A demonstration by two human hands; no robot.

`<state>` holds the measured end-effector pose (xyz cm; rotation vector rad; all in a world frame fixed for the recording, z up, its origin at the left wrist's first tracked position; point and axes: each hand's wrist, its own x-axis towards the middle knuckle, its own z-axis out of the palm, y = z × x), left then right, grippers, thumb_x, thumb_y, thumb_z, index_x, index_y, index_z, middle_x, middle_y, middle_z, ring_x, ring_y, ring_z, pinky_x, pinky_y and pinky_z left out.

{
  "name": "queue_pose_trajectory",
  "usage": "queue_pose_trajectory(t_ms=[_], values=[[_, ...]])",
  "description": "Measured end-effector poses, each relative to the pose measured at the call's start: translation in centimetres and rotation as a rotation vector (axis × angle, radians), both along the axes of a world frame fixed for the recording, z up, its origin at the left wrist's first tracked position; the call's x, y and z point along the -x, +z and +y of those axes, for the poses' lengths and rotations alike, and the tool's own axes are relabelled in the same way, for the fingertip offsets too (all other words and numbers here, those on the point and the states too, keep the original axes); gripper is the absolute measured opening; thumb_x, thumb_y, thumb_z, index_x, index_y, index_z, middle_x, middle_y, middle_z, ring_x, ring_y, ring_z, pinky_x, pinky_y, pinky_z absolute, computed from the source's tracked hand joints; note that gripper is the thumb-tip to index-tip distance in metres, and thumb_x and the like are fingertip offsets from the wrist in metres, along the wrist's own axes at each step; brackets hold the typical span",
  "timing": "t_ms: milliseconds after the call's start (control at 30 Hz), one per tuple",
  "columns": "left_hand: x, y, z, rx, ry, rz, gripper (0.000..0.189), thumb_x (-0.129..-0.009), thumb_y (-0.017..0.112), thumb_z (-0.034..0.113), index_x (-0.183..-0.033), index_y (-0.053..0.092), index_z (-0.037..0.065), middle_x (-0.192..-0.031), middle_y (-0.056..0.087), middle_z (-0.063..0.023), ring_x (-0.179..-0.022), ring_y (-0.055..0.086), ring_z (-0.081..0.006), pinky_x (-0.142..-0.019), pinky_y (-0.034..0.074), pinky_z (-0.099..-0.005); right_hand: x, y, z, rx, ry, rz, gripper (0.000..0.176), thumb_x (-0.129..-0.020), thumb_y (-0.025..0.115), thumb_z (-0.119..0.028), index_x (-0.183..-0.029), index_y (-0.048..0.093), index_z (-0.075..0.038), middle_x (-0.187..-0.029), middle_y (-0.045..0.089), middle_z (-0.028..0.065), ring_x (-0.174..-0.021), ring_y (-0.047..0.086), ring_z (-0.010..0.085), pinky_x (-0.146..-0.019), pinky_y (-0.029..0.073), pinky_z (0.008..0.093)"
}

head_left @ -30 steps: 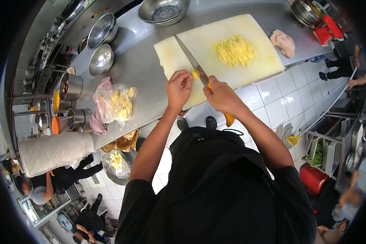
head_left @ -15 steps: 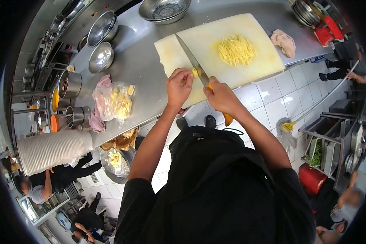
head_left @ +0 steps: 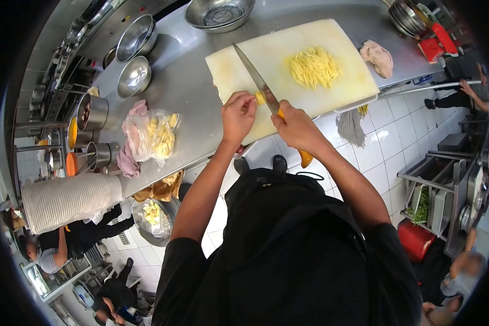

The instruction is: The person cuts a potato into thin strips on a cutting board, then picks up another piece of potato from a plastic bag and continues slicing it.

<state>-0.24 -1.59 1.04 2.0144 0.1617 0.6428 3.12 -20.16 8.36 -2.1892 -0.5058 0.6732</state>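
My left hand pinches a small yellow piece of what looks like peeled ginger against the cutting board. My right hand is wrapped around the yellow-orange handle of a long kitchen knife. The blade lies slantwise over the board, its tip toward the far left edge and its heel beside the yellow piece. Farther right on the same board rests a loose pile of thin pale-yellow strips. My left fingertips partly hide the piece.
Left on the steel table are a plastic bag of yellow pieces, a pink cloth and a metal bowl. Another cloth lies right of the board. A grey mop touches the floor near the table's edge, with a person behind it.
The knife blade has shifted slightly away from the yellow piece. My left hand stays nearly in place. The mop has moved left and toward the table.
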Motion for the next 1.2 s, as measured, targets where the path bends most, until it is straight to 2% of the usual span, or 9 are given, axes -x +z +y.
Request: queue_pose_trajectory(t_ms=[33, 133, 1200], values=[[0.0, 0.0, 0.0, -0.003, 0.001, -0.001, 0.006, -0.088, 0.075, 0.000, -0.093, 0.075, -0.003, -0.099, 0.075, -0.0099, -0.075, 0.070, -0.0159, -0.069, 0.057, -0.0280, 0.0, -0.1, 0.0, -0.011, -0.001, 0.007, 0.029, -0.105, 0.054, -0.023, -0.110, 0.045, 0.005, -0.067, 0.065, 0.0220, -0.052, 0.065, 0.0340, -0.053, 0.051, 0.0459], [0.1, 0.2, 0.0, -0.005, 0.003, -0.005, 0.005, -0.088, 0.075, 0.000, -0.093, 0.075, -0.003, -0.099, 0.075, -0.0099, -0.075, 0.070, -0.0161, -0.069, 0.057, -0.0281, 0.1, 1.6, 0.2, 0.027, -0.027, 0.051, 0.029, -0.100, 0.056, -0.020, -0.110, 0.050, 0.006, -0.087, 0.067, 0.0370, -0.091, 0.066, 0.0554, -0.085, 0.050, 0.0595], [0.0, -0.1, 0.0, 0.014, -0.010, -0.019, 0.007, -0.089, 0.075, -0.002, -0.095, 0.075, -0.003, -0.097, 0.074, -0.0094, -0.076, 0.071, -0.0168, -0.072, 0.059, -0.0285, -0.2, 2.1, 0.5, 0.058, -0.030, 0.089, 0.031, -0.102, 0.056, -0.023, -0.112, 0.051, 0.006, -0.089, 0.068, 0.0366, -0.092, 0.066, 0.0549, -0.085, 0.050, 0.0593]])
